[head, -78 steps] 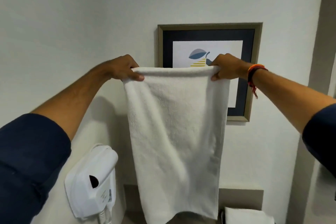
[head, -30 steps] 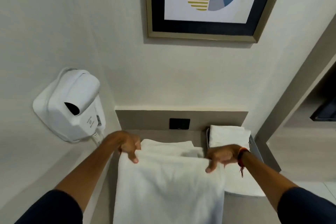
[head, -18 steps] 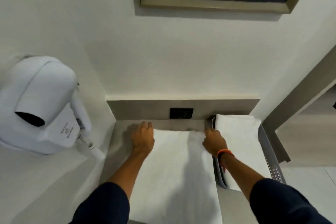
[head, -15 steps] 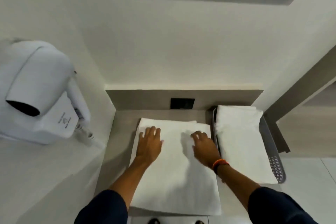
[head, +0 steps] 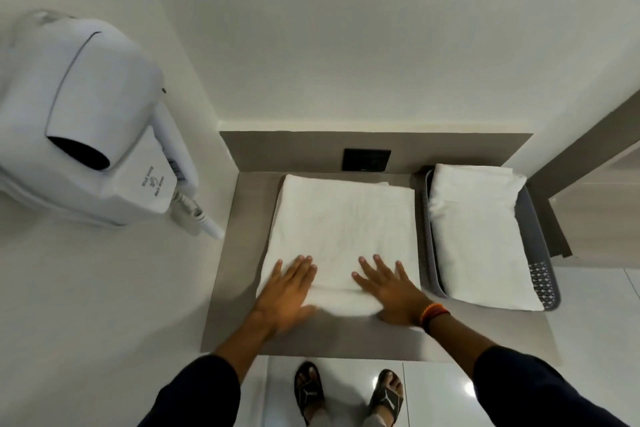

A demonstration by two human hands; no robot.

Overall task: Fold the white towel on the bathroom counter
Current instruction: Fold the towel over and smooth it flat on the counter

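Note:
The white towel (head: 343, 232) lies flat on the grey bathroom counter (head: 242, 270) as a folded rectangle, its far edge near the back wall. My left hand (head: 287, 291) rests palm down on its near left part, fingers spread. Palm down on the near right part is my right hand (head: 391, 288), with an orange band at the wrist. Both hands press on the towel's near edge and hold nothing.
A grey plastic basket (head: 540, 274) with another folded white towel (head: 478, 236) stands right of the towel, almost touching it. A white wall-mounted hair dryer (head: 93, 121) juts out at the left. A black socket (head: 367, 159) sits on the backsplash. My sandalled feet (head: 346, 392) show below the counter's front edge.
The towel, first held up by its top corners, was lowered onto the counter. Both hands then slid from its far edge back toward me to its near edge, flat on the cloth.

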